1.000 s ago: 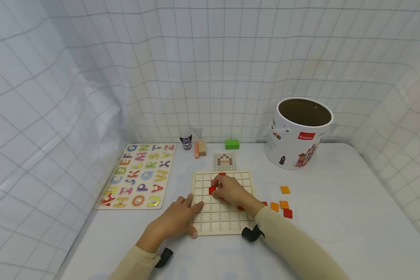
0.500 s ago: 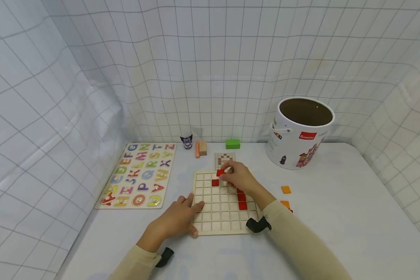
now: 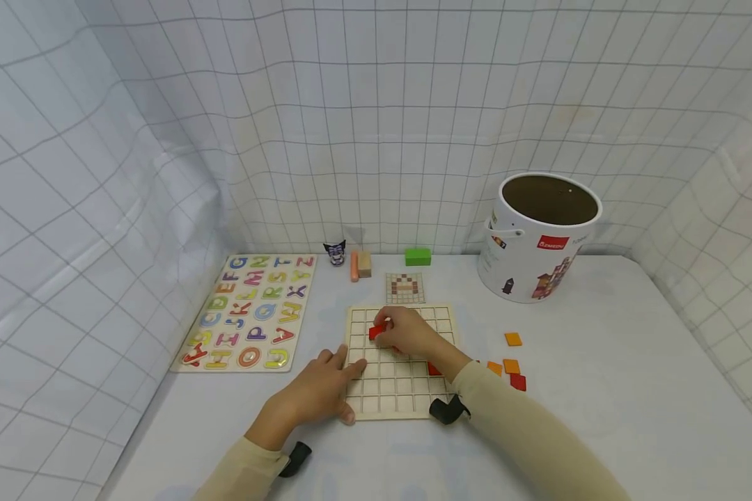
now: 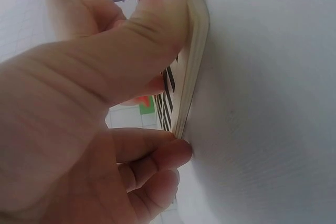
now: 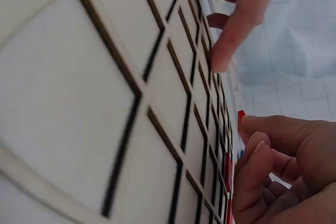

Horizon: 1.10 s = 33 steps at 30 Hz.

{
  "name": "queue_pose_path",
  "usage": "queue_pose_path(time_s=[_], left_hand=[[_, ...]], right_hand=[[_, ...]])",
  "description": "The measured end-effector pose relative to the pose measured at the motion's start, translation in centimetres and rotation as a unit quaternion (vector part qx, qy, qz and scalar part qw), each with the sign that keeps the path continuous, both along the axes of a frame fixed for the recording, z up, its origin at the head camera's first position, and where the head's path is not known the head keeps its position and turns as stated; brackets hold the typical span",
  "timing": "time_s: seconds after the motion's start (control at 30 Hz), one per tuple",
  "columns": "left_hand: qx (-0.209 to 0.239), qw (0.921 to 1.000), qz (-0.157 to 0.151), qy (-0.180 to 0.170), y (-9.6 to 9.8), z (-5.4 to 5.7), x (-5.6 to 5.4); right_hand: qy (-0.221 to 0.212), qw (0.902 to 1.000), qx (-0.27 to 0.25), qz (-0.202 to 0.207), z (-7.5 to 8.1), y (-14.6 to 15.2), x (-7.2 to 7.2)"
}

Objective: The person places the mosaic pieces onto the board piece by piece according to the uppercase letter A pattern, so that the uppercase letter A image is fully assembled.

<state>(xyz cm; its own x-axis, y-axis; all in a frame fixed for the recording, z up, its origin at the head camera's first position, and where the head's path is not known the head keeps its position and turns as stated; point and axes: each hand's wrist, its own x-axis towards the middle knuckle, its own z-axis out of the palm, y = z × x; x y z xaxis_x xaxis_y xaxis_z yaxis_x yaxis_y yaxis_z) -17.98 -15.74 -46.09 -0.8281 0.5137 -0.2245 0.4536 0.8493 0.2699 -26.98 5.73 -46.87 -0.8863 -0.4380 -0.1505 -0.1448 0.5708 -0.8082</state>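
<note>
Left of centre over the gridded wooden board (image 3: 376, 403), my right hand (image 3: 407, 332) pinches a red square tile (image 3: 376, 332) between thumb and fingertips. The right wrist view shows the tile (image 5: 241, 114) at those fingertips, close to the board surface. My left hand (image 3: 316, 390) rests at the board's left edge with fingers spread, one finger reaching over the grid. In the left wrist view its thumb (image 4: 157, 19) lies along the board's rim. Another red tile (image 3: 434, 368) sits in the grid by my right wrist; the hand hides part of the upper board.
Orange tiles (image 3: 513, 339) and a red tile (image 3: 518, 382) lie right of the board. A small pattern card (image 3: 404, 288) is behind it, with a green block (image 3: 418, 257) farther back. An alphabet puzzle (image 3: 244, 313) lies left; a white bucket (image 3: 533, 264) stands back right.
My right hand went to the board's top row, took hold of a red tile there, and has come back down and left with it. The left hand stays put.
</note>
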Motion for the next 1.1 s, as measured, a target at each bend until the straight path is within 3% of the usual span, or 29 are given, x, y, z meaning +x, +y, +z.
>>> queue_pose_path(time_s=[0.2,0.5,0.6,0.7,0.83,0.97,1.1], left_hand=[[-0.006,1.0,-0.005,0.006,0.1,-0.1,-0.1],[-0.005,0.9999,-0.009,0.008,0.2,-0.2,-0.2],[-0.006,0.9999,-0.01,0.005,0.2,-0.2,-0.2],[-0.01,0.9999,-0.004,-0.001,0.2,0.0,-0.1],[-0.006,1.0,0.003,-0.005,0.0,-0.1,0.1],[0.005,0.9999,0.006,-0.007,-0.1,-0.2,0.1],[0.01,0.9999,0.008,-0.008,0.0,-0.3,0.0]], right_hand=[[0.073,0.9942,0.078,0.016,-1.0,-1.1,0.3],[0.071,0.9936,0.087,0.012,-0.8,-1.1,0.4],[0.051,0.997,0.057,0.009,0.0,-0.2,0.9],[0.006,0.9996,-0.025,0.005,0.8,1.8,1.7],[-0.045,0.9924,-0.115,-0.007,1.7,6.3,3.2],[-0.049,0.9911,-0.116,-0.043,2.0,12.0,5.0],[-0.07,0.988,-0.106,-0.088,0.8,16.9,6.9]])
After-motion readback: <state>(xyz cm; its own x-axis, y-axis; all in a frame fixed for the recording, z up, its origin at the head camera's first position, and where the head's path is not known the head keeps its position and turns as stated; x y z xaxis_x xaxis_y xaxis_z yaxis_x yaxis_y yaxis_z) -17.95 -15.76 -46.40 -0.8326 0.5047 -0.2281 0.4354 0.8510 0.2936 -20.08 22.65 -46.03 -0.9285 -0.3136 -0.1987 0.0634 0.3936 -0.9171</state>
